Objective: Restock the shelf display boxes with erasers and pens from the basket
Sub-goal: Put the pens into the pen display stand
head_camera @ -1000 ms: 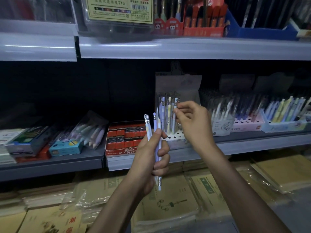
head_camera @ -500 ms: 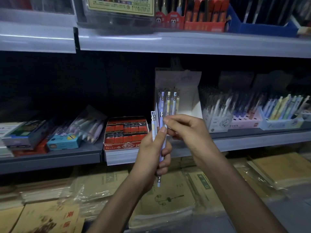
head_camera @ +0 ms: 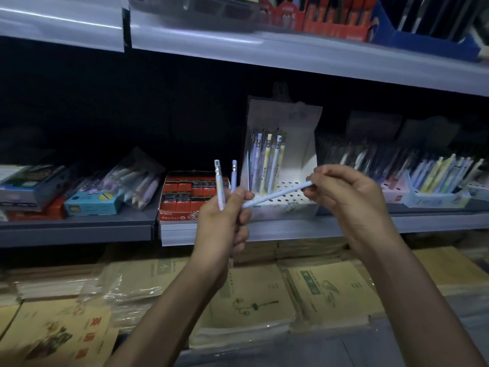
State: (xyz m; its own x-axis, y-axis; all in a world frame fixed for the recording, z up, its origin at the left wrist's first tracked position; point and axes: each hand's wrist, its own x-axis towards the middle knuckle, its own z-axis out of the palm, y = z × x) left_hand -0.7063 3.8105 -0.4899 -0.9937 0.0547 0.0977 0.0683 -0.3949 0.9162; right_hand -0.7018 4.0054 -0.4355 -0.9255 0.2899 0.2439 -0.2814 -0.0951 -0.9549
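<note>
One pale blue pen (head_camera: 277, 194) slants between the hands, in front of the white display box (head_camera: 307, 154) on the shelf (head_camera: 291, 230). The right hand (head_camera: 346, 192) pinches its upper end; its lower end meets the left hand (head_camera: 225, 218), which grips two more pens (head_camera: 219, 186) upright.

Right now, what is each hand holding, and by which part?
The left hand grips two pens around their lower barrels. The right hand pinches a pale blue pen by its upper end.

dim, blurred, bowed edges
</note>
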